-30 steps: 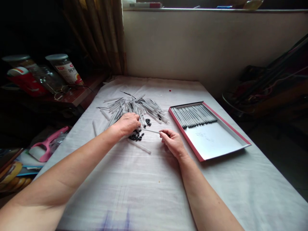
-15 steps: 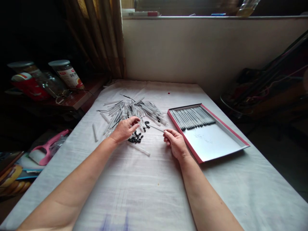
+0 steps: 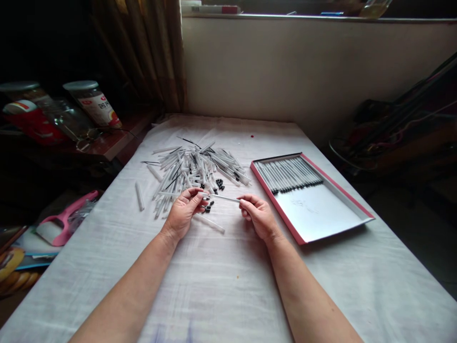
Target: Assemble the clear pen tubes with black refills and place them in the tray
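Note:
My left hand [image 3: 183, 210] is closed in a pinch on a clear pen barrel [image 3: 204, 194], whose end shows at the fingertips. My right hand [image 3: 259, 215] grips one end of a thin pen refill [image 3: 224, 197]. The refill's other end points at the barrel; whether it is inside cannot be made out. Behind the left hand lies a heap of loose clear pen barrels [image 3: 193, 164] with dark refills among them. Small black caps [image 3: 220, 183] lie near the fingers. One loose barrel [image 3: 211, 223] rests between my hands.
To the right, a shallow box [image 3: 333, 214] with a red rim holds a row of pens with black ends [image 3: 289, 174]. A white cloth covers the table [image 3: 217, 286]. Jars [image 3: 94, 105] stand on a side shelf at left, above pink-handled scissors [image 3: 67, 216].
My left hand has come away from the heap toward the right hand and closed on a barrel. The refill in my right hand is now lined up with it.

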A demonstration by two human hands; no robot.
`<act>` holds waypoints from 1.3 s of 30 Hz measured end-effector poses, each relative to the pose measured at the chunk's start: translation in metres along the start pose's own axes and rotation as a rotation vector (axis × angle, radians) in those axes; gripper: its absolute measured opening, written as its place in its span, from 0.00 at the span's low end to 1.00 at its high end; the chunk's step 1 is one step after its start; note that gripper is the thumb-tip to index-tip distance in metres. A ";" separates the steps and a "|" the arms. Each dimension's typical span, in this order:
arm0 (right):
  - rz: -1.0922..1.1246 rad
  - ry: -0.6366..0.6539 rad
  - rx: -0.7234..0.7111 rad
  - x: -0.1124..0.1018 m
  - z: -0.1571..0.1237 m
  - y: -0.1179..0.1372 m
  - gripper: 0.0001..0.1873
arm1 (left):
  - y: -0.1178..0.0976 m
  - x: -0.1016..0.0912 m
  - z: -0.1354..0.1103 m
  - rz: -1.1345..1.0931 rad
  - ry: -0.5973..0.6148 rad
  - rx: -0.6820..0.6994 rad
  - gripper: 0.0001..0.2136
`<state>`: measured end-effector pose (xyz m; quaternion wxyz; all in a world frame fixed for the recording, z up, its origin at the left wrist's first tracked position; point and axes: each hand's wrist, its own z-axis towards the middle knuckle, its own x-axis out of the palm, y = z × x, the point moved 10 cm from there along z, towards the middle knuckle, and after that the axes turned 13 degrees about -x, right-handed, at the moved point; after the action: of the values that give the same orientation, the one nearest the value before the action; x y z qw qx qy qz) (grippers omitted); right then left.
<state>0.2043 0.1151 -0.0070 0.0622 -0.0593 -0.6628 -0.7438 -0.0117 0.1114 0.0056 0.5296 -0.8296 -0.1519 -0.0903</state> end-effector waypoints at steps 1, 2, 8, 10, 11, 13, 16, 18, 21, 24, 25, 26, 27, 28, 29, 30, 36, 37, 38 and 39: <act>-0.011 0.001 0.003 0.000 0.000 0.000 0.16 | 0.000 0.001 0.000 0.013 0.005 0.007 0.22; -0.021 0.002 0.005 0.000 0.000 0.001 0.16 | 0.001 0.001 -0.001 0.026 0.010 0.013 0.22; -0.119 0.060 0.019 0.005 -0.002 0.003 0.18 | 0.009 0.007 -0.003 0.128 0.019 0.036 0.21; -0.179 0.110 0.014 0.005 -0.003 0.003 0.20 | 0.010 0.007 -0.003 0.154 0.010 0.046 0.21; -0.209 0.135 0.009 0.005 -0.003 0.003 0.20 | 0.011 0.007 -0.003 0.168 0.007 0.050 0.21; -0.260 0.164 -0.007 0.004 -0.003 0.004 0.20 | 0.012 0.007 -0.003 0.187 0.001 0.055 0.21; -0.301 0.179 -0.035 0.002 -0.002 0.006 0.18 | 0.014 0.008 -0.004 0.202 -0.001 0.051 0.20; -0.319 0.180 -0.058 0.002 -0.001 0.009 0.17 | 0.015 0.008 -0.004 0.212 -0.007 0.043 0.20; -0.340 0.174 -0.084 0.002 0.001 0.012 0.15 | 0.016 0.007 -0.004 0.229 -0.021 0.034 0.19; -0.354 0.183 -0.083 0.001 0.002 0.013 0.15 | 0.018 0.007 -0.002 0.248 -0.014 0.012 0.19; -0.357 0.193 -0.080 0.001 0.002 0.013 0.15 | 0.019 0.007 -0.001 0.254 -0.008 0.000 0.19; -0.360 0.204 -0.079 0.002 0.002 0.012 0.15 | 0.020 0.008 0.000 0.257 -0.002 -0.010 0.19; -0.364 0.215 -0.080 0.003 0.002 0.012 0.15 | 0.021 0.008 0.000 0.258 0.003 -0.021 0.19; -0.368 0.222 -0.083 0.003 0.002 0.012 0.15 | 0.022 0.008 0.000 0.258 0.002 -0.028 0.19; -0.372 0.225 -0.089 0.003 0.002 0.012 0.15 | 0.023 0.007 0.000 0.257 0.000 -0.033 0.19; -0.376 0.224 -0.097 0.003 0.002 0.013 0.14 | 0.023 0.007 0.000 0.254 -0.004 -0.034 0.19; -0.430 0.241 -0.163 0.007 0.001 0.016 0.13 | 0.021 0.008 0.000 0.234 -0.006 -0.037 0.20; -0.450 0.249 -0.175 0.008 0.001 0.017 0.12 | 0.021 0.008 0.000 0.226 -0.006 -0.036 0.20; -0.474 0.254 -0.189 0.009 0.000 0.019 0.12 | 0.021 0.008 0.000 0.216 -0.006 -0.032 0.20; -0.502 0.250 -0.211 0.010 0.000 0.023 0.12 | 0.020 0.008 0.000 0.206 -0.002 -0.028 0.21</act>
<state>0.1988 0.1123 0.0174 -0.0489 0.1922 -0.5630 -0.8023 0.0030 0.1051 -0.0092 0.5243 -0.8483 -0.0649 -0.0367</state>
